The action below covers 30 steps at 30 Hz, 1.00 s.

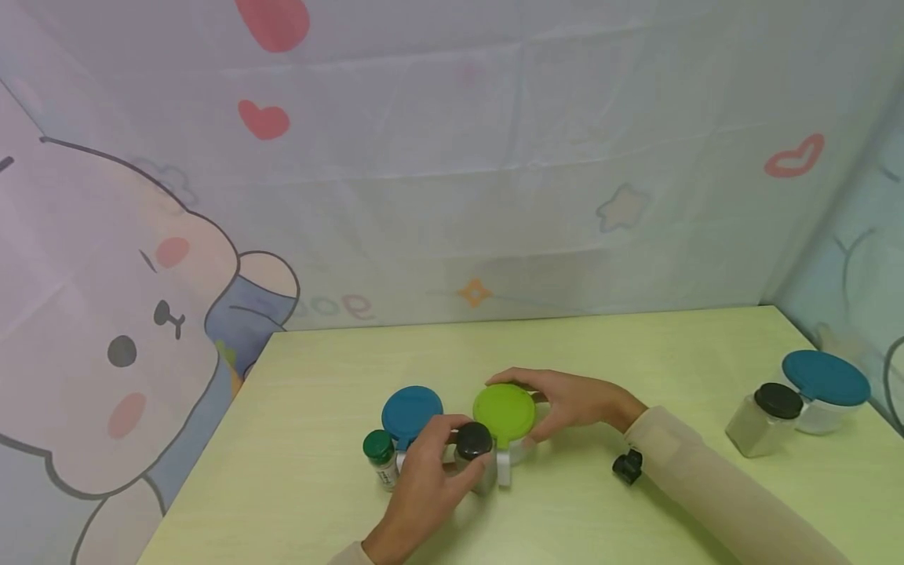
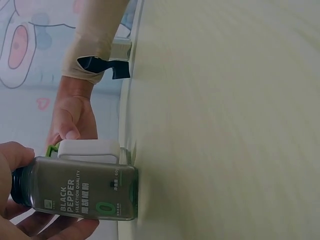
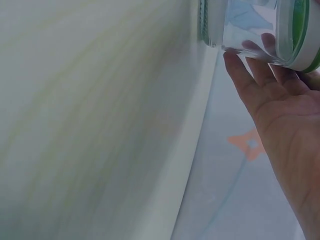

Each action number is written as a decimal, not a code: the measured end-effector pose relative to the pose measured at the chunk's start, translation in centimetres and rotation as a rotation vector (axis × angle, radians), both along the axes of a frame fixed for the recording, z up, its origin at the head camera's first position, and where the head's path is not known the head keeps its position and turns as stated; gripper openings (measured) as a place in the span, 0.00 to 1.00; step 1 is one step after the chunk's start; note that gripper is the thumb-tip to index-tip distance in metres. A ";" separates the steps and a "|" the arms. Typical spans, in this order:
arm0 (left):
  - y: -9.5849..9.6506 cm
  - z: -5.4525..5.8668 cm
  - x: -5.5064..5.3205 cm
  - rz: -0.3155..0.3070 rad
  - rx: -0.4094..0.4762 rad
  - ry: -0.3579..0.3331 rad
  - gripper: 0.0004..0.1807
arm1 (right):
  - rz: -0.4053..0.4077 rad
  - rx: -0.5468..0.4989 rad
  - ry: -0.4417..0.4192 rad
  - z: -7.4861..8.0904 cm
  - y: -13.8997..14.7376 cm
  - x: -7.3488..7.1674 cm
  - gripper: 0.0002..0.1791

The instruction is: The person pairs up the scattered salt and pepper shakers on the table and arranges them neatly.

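My left hand (image 1: 425,480) grips a black pepper bottle (image 2: 82,189) with a black cap (image 1: 474,440); the bottle stands upright, its base at the table. The right hand (image 1: 575,399) is curled round a clear jar (image 3: 250,25) with a lime-green lid (image 1: 504,412) and a white handle (image 1: 504,467). Thumb and fingers sit on opposite sides of that jar. Bottle and jar stand side by side between the hands. Just beyond the left hand is a blue-lidded jar (image 1: 412,411), partly hidden by it. Left of that hand stands a small green-capped bottle (image 1: 382,458).
At the table's right end stand a black-capped spice bottle (image 1: 763,420) and another blue-lidded jar (image 1: 824,380). A small black wrist-camera mount (image 1: 628,467) shows beneath the right sleeve. A printed cloth backdrop (image 1: 452,196) rises behind the pale table (image 1: 332,361).
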State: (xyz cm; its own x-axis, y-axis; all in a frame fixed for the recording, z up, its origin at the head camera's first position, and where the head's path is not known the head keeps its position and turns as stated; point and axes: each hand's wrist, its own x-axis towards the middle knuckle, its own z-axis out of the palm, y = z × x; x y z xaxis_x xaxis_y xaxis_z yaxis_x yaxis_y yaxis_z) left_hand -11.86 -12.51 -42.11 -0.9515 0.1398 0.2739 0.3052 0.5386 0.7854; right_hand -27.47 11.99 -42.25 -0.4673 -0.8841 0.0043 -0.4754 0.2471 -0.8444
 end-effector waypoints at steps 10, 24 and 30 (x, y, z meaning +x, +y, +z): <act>0.1 0.0 0.1 -0.017 0.035 0.010 0.22 | 0.004 -0.014 -0.021 0.0 0.1 0.0 0.47; 0.2 -0.1 0.1 -0.011 0.031 0.007 0.22 | 0.019 -0.027 -0.030 0.1 0.1 0.2 0.48; 0.2 -0.2 0.0 -0.007 0.036 0.013 0.22 | 0.023 -0.026 -0.024 0.0 0.1 0.0 0.48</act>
